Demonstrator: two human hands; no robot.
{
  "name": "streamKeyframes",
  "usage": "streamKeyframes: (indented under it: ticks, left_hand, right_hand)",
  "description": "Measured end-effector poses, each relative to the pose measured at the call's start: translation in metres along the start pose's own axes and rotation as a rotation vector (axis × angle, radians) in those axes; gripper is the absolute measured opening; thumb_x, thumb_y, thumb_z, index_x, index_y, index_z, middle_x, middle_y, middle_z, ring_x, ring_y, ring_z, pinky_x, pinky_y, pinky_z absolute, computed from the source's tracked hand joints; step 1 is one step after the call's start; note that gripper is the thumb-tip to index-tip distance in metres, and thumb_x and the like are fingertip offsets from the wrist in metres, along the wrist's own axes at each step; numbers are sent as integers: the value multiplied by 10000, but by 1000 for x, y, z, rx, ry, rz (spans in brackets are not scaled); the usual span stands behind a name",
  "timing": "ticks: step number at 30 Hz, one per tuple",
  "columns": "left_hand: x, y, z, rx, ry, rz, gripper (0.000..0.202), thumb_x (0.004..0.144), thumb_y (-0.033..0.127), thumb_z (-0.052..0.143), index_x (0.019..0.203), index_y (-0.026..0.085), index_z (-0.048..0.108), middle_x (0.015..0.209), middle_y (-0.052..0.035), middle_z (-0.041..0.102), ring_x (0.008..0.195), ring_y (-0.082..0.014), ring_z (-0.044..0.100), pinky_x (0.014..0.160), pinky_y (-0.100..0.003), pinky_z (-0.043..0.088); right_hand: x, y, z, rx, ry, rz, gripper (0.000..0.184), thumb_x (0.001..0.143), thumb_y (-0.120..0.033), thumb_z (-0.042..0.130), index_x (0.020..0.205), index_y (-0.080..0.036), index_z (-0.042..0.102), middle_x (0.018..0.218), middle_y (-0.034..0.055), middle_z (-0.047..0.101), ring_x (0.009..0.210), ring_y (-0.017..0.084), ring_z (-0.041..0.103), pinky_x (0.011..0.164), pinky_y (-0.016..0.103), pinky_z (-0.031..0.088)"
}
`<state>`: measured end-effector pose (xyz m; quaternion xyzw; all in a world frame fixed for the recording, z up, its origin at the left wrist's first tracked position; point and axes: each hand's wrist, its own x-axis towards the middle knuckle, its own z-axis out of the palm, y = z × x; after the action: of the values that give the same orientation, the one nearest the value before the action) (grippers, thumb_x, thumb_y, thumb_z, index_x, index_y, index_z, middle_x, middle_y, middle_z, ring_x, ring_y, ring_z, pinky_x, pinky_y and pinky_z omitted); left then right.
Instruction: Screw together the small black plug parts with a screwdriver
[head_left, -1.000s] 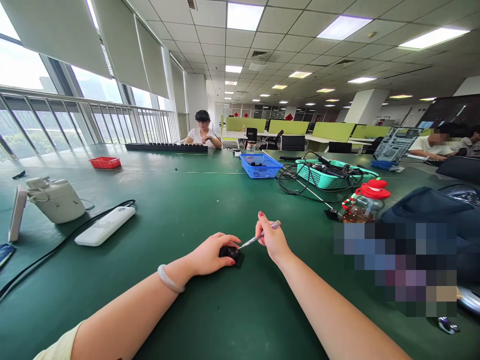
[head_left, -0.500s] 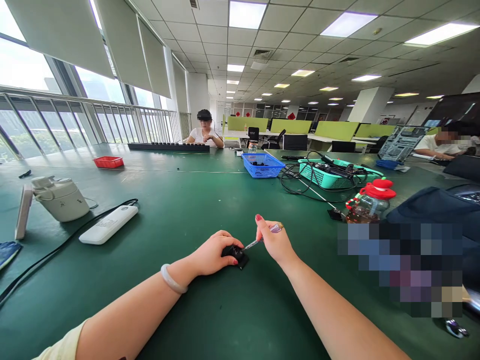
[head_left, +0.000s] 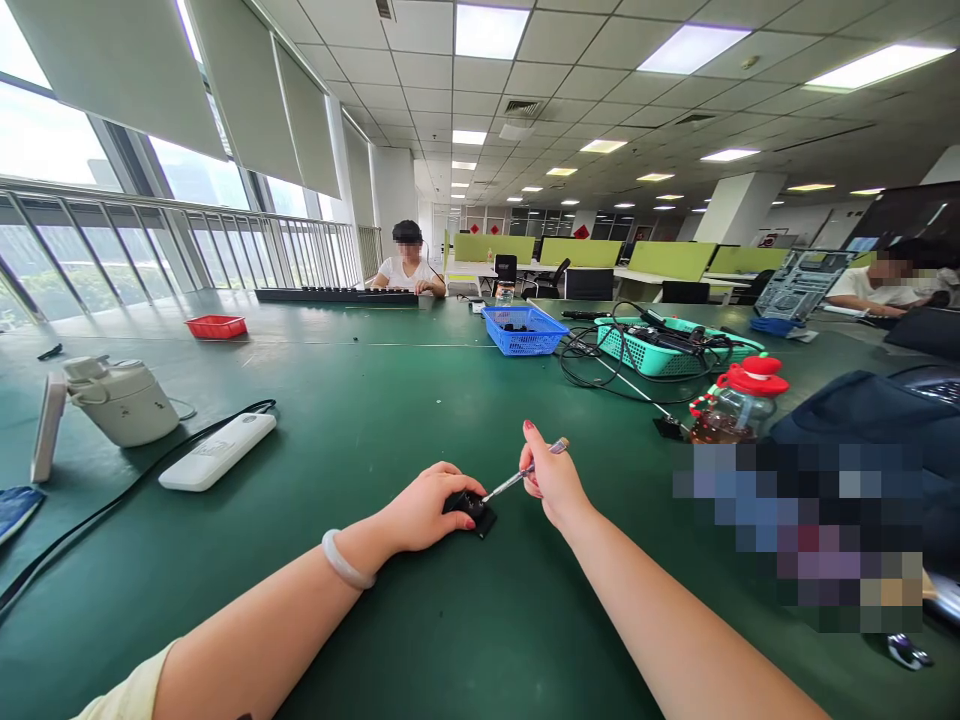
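On the green tabletop (head_left: 360, 420), my left hand (head_left: 429, 508) is closed around a small black part (head_left: 481, 518) with a flat base, pinning it down between thumb and fingers. The left palm hides some of the part. My right hand (head_left: 556, 484) grips a slim screwdriver (head_left: 507, 485) at a slant, its handle end sticking out above the fist. The tip meets the top of the black part beside my left thumb. Whether it sits in a screw is too small to tell.
Left lie a white power bank (head_left: 219, 452), a black cord, a phone (head_left: 49, 428) and a cream bottle (head_left: 124, 402). Farther off are red (head_left: 217, 327), blue (head_left: 525, 332) and green (head_left: 671, 350) baskets, the last with cables. A red-lidded jar (head_left: 739, 405) stands right. One person sits opposite.
My right hand has shifted its hold on the screwdriver, with the fingers turned and more of the shaft showing. My left hand and the black part stay put.
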<state>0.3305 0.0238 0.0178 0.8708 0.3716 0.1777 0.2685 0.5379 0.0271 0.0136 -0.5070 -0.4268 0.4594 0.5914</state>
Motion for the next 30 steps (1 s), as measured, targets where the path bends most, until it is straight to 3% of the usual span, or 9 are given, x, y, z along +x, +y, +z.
streamKeyframes:
  ticks: [4, 16, 19, 26, 30]
  left_hand:
    - [0, 0, 0, -6, 6, 19, 384, 760, 249, 696, 1142, 281, 665, 1096, -49, 661, 1115, -238, 550, 999, -387, 447]
    - [1, 1, 0, 9, 5, 17, 387, 751, 239, 708, 1133, 273, 660, 1092, -46, 670, 1104, -238, 558, 988, -379, 452]
    - [1, 0, 0, 8, 6, 19, 384, 758, 254, 702, 1139, 266, 652, 1093, -48, 669, 1102, -237, 558, 985, -378, 452]
    - [1, -3, 2, 20, 28, 62, 369, 768, 283, 695, 1133, 262, 641, 1080, -46, 678, 1090, -238, 564, 991, -391, 446]
    - [1, -3, 2, 23, 23, 48, 358, 768, 288, 694, 1121, 262, 643, 1092, -47, 675, 1091, -241, 568, 981, -389, 454]
  right_hand:
    - [1, 4, -1, 173, 13, 183, 615, 776, -675, 611, 429, -206, 419, 302, -90, 245, 270, 36, 184, 320, 207, 129]
    - [-1, 2, -1, 284, 53, 337, 584, 775, -656, 646, 486, -201, 420, 319, -102, 246, 277, 27, 187, 309, 184, 138]
    - [-3, 1, 0, 281, 72, 294, 576, 773, -658, 646, 491, -195, 451, 331, -102, 250, 289, 27, 193, 313, 191, 148]
    - [-4, 4, 2, 167, 74, 40, 567, 778, -684, 585, 501, -195, 512, 370, -71, 320, 321, 49, 249, 324, 217, 193]
    - [-4, 8, 3, 190, 90, 71, 539, 794, -646, 588, 507, -196, 514, 374, -75, 313, 320, 46, 235, 323, 212, 191]
